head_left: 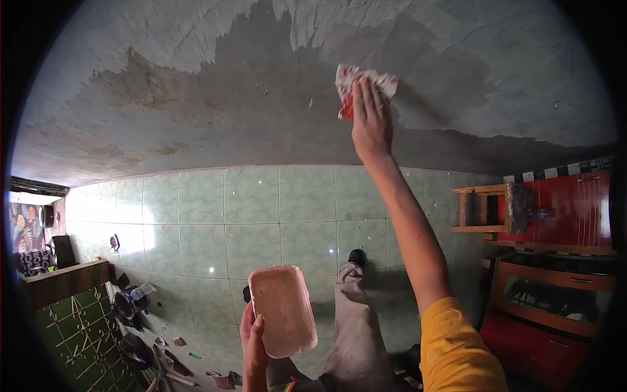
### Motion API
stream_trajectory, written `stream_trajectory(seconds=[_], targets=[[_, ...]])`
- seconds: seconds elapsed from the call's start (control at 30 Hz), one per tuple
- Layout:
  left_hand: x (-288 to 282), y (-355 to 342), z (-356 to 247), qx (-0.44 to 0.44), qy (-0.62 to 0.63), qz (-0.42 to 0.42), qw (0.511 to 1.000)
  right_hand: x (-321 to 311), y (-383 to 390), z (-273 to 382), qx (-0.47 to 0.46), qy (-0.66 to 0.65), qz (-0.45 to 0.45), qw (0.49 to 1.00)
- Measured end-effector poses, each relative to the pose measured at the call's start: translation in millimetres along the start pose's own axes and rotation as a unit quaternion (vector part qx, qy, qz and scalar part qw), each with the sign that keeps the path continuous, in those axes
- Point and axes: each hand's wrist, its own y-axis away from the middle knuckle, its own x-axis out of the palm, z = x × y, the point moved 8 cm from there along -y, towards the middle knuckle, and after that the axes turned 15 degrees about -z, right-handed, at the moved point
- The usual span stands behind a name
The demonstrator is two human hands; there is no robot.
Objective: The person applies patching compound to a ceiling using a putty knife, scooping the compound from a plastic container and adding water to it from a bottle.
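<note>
right hand flat, fingers spread, pressing red-white rag against damp wall. left hand gripping pinkish tray edge, above tiled floor.

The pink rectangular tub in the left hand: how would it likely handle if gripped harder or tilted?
The pink tub looks like thin plastic, so probably light and somewhat flexible under a squeeze. The left hand holds it by one edge only, so it may tip easily. Its smeared surface could be slippery.
</note>
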Motion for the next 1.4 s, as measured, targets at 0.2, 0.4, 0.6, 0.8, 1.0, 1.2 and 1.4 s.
stream_trajectory(seconds=[0.2,0.4,0.6,0.8,1.0,1.2,1.4], targets=[[-7.7,0.9,-1.0,0.000,-0.005,-0.006,1.000,-3.6,45.6,-14.1,0.077,-0.097,0.066,0.990],[-14.7,2.4,-5.5,0.001,-0.013,-0.026,1.000,-43.1,-68.8,0.7,0.028,-0.056,-0.048,0.997],[-1.5,4.8,-5.5,-0.004,0.007,-0.018,1.000,27.7,55.5,-0.6,0.030,-0.052,0.115,0.992],[-22.4,12.1,-14.1,0.005,0.018,-0.042,0.999,-26.2,-29.4,12.6,0.067,-0.150,0.011,0.986],[-10.2,5.3,-5.2,-0.005,0.014,-0.028,1.000,1.8,-24.5,-10.4,0.012,-0.037,0.014,0.999],[-13.8,19.2,-22.8,0.019,0.013,-0.019,1.000,-12.0,-5.9,6.2,0.015,-0.114,0.094,0.989],[-12.3,22.2,-16.9,-0.001,0.003,-0.030,1.000,-67.7,-108.0,-12.7,0.019,-0.048,-0.071,0.996]])
